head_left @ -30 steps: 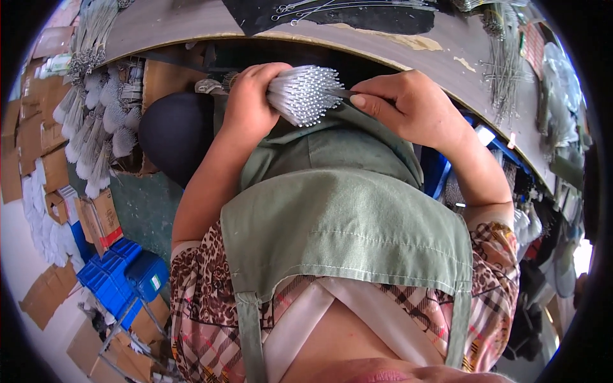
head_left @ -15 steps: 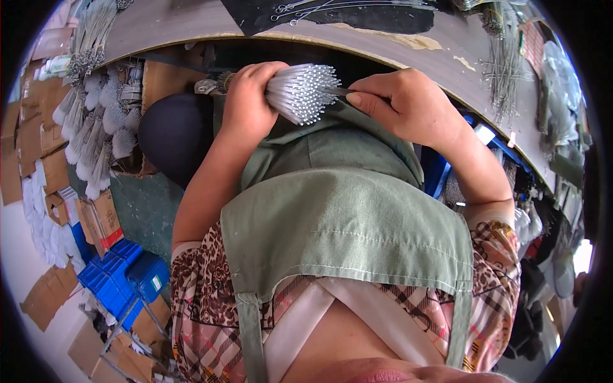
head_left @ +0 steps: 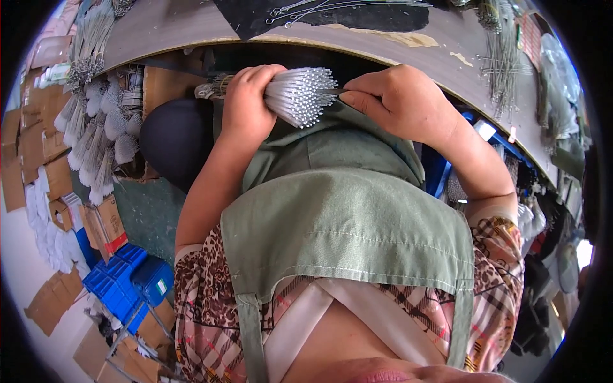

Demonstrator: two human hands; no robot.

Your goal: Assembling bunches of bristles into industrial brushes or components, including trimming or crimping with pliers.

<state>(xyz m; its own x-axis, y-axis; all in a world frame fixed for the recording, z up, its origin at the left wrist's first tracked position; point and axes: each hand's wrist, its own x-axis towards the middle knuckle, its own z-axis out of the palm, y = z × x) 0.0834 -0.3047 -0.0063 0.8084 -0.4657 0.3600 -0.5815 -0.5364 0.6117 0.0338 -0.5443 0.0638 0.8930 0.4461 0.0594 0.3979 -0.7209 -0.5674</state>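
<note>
A thick bundle of thin brushes with whitish bristle ends lies across my lap, its rounded tips facing right. My left hand is wrapped round it, and the wire ends stick out beyond the hand on the left. My right hand pinches a thin, flat grey strip between thumb and forefinger. The strip's far end meets the bundle's tips; whether it goes in between them is hidden.
A grey worktop curves above my hands, with a black mat and several looped wires on it. Brush bundles hang at the left over cardboard boxes. Blue crates stand lower left. More wire bundles lie at the right.
My right hand has shifted slightly left, closer to the bundle, so less of the grey strip shows. The left hand keeps its grip. The whole view has tilted a little.
</note>
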